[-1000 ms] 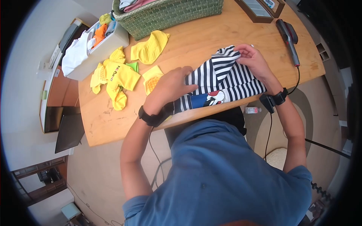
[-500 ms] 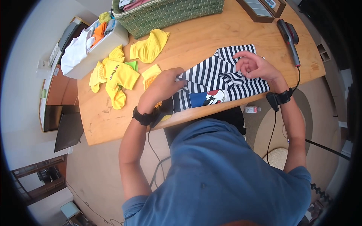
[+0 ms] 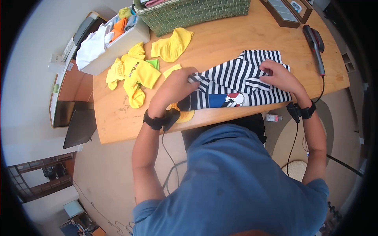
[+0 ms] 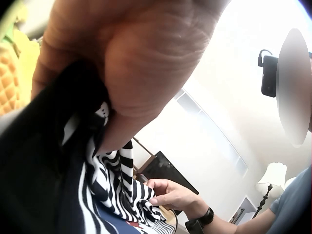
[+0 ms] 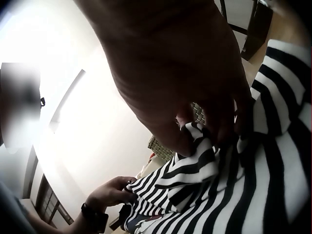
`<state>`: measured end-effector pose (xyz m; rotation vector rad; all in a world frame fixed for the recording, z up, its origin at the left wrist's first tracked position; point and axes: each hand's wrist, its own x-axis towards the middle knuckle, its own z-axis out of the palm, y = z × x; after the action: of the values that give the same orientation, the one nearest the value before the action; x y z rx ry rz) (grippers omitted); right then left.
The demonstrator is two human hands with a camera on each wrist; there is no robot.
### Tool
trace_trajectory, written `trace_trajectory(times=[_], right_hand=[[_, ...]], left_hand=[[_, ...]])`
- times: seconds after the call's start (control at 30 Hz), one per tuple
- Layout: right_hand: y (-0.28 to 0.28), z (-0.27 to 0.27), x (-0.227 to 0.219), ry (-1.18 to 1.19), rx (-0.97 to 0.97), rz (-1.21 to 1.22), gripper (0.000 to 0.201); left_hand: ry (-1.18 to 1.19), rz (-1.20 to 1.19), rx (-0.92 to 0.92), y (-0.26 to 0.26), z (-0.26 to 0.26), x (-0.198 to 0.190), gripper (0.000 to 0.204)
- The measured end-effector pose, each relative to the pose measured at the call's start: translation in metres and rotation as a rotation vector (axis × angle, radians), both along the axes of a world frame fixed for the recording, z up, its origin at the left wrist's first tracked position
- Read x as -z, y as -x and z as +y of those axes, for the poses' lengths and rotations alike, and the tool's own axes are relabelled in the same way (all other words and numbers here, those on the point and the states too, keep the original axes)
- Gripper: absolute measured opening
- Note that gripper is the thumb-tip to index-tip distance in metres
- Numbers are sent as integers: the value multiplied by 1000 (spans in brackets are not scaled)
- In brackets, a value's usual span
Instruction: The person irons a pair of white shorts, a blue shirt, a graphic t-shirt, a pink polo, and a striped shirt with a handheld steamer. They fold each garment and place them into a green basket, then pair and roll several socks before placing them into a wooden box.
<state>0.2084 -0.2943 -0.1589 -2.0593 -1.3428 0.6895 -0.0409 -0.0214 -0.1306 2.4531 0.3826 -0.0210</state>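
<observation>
A black-and-white striped shirt point(image 3: 226, 74) lies partly folded along the table's near edge, a blue cartoon print point(image 3: 218, 100) on its lower band. At its left end my left hand point(image 3: 175, 87) grips the gathered cloth between thumb and fingers. My right hand point(image 3: 281, 78) is over the right part of the shirt. In the right wrist view, the thumb and fingers of that hand pinch a raised striped fold point(image 5: 197, 158). The left wrist view shows the bunched stripes point(image 4: 119, 183) running between both hands.
Left of the shirt lie a yellow printed garment point(image 3: 138, 72) and another yellow piece point(image 3: 171, 45). A green woven basket point(image 3: 193, 17) and a white bin point(image 3: 118, 49) of clothes stand behind. A corded handheld appliance point(image 3: 315, 49) and a brown box point(image 3: 281, 15) are at the right.
My right hand let go of the upper striped flap, which dropped flat, then came down and took a fold farther right. My left hand still holds the left end. The head view has shifted.
</observation>
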Motion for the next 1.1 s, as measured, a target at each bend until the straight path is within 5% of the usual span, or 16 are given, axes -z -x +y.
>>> trace_trajectory(times=[0.13,0.27,0.3,0.53,0.63,0.8,0.9,0.97,1.0,1.03,1.1], right_hand=[[-13,6,11,-180,138,309,19],[-13,14,2,-70,181,411,34],[-19,14,18,-187,119,292,45],[-17,17,-14,175,93,79,54],[-23,5,16,-152,108,-576,47],[25,21,-20,-81,6,73,44],[26,30,-3,-3,-121,57,56],[0,7,32,-186,88,752,54],[-13,-13,50,-277,201,1102,53],[-19,-36,58,-321,197,859,45],[-33,-65,57,-322,372,809,38]], left_hand=[[289,133,-192,-1,8,-24,27],[44,-138,-77,-5,30,-8,31],[36,-102,-114,-6,34,-9,35],[4,10,-137,-18,41,-25,35],[-32,-50,-78,-27,42,-23,37],[149,-75,82,-55,11,-51,47],[506,-136,241,-80,-27,-61,46],[840,-158,371,-87,-50,-64,44],[785,-174,329,-89,-48,-61,42],[729,-188,290,-94,-43,-55,41],[487,-163,187,-100,-31,-38,41]])
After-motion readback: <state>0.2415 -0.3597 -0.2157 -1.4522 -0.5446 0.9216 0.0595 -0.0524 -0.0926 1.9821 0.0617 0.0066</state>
